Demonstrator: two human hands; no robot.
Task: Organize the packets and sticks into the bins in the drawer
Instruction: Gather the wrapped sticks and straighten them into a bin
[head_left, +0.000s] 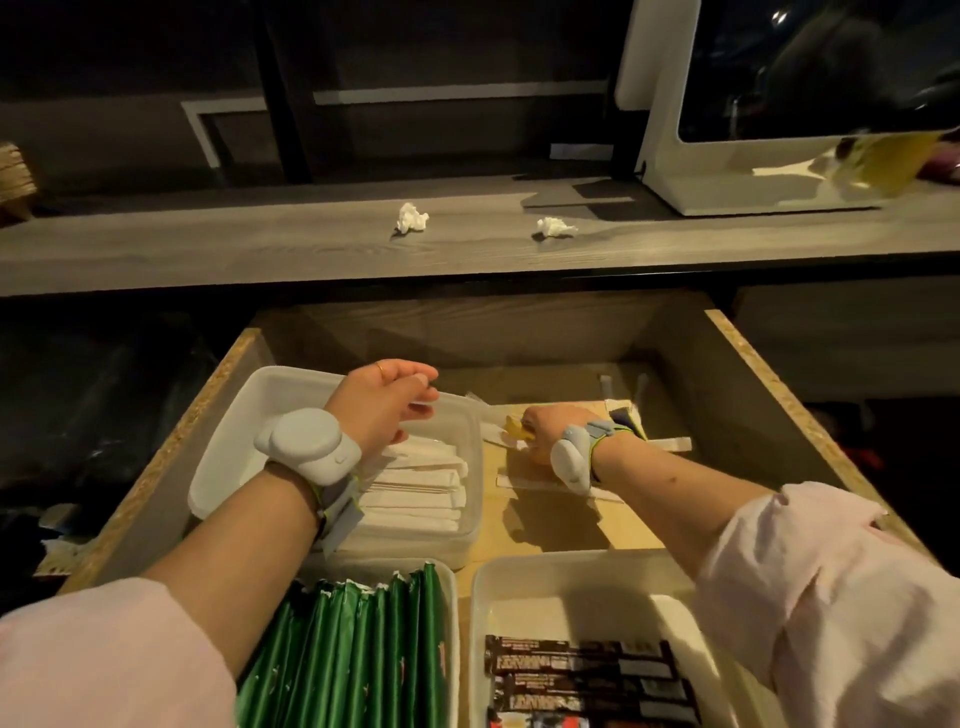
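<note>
A: Dim counter (311, 244) above, wooden drawer (769, 395) pulled out beneath it. What is the right hand (553, 426) doing?

B: It lies knuckles-up on the bare drawer floor, fingers curled onto a yellow packet (514, 428), probably gathering it. Loose white sticks (670, 443) lie just beside it.

A: And the left hand (387, 402)?

B: Raised over the back-left bin (234, 441), wrist bent, fingers pinched; it seems to hold a thin white stick, though blur hides it. Wrapped sticks (415, 493) already fill that bin, so like goes with like.

A: The nearer bins?

B: Green packets (363, 649) left, brown sachets (582, 675) right.
</note>
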